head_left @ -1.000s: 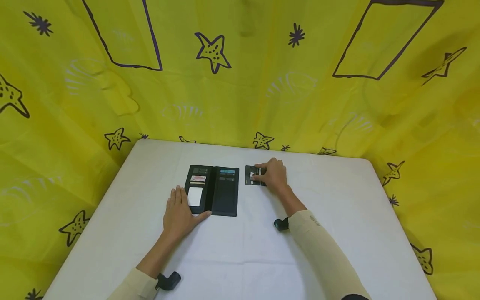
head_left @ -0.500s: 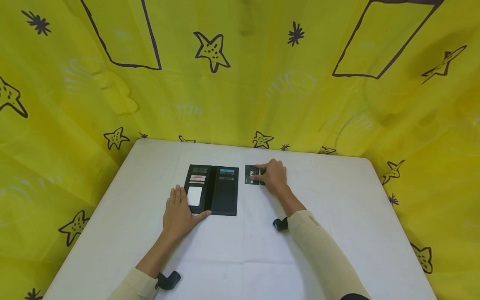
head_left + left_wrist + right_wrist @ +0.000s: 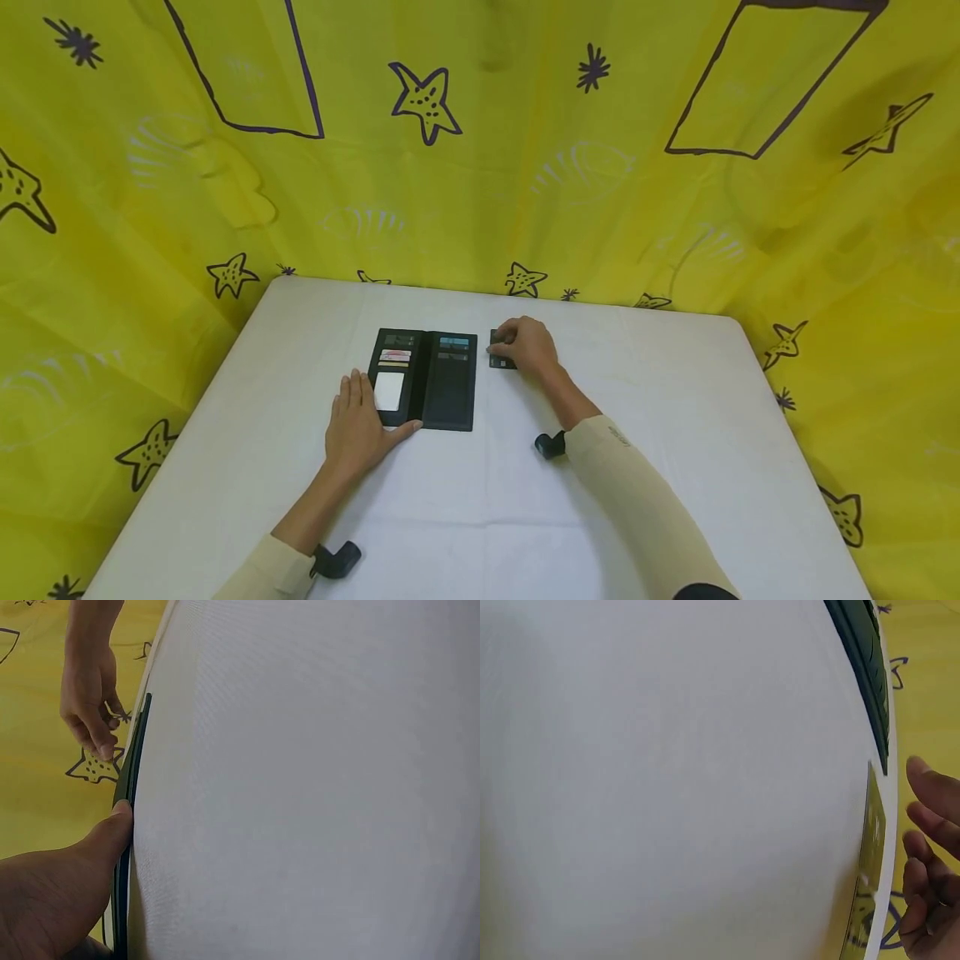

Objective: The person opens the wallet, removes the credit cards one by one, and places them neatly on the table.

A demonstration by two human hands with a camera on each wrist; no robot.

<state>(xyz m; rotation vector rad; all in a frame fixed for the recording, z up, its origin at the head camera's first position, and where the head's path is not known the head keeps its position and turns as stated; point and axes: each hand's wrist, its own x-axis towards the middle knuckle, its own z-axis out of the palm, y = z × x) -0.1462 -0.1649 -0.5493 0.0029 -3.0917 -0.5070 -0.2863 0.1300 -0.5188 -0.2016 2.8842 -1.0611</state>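
A dark wallet (image 3: 450, 396) lies spread flat on the white-covered table, with cards in its slots and a white panel at lower left. My left hand (image 3: 356, 433) rests along its left side, fingers straight, thumb (image 3: 112, 825) on the near edge. Right of the wallet lies a dark card (image 3: 502, 363), partly covered by my right hand (image 3: 529, 346) in the head view. In the right wrist view the card (image 3: 871, 832) is flat on the cloth, its surface shiny. My right hand hovers apart from it, fingers loosely bent and holding nothing.
A white cloth (image 3: 660, 400) covers the table. Behind it and at both sides hangs a yellow curtain (image 3: 480, 192) with starfish drawings. A small black device (image 3: 337, 561) sits at each wrist.
My right hand has let go of the card, lifted a little and moved left over it. The card, the wallet and my left hand stay where they were.
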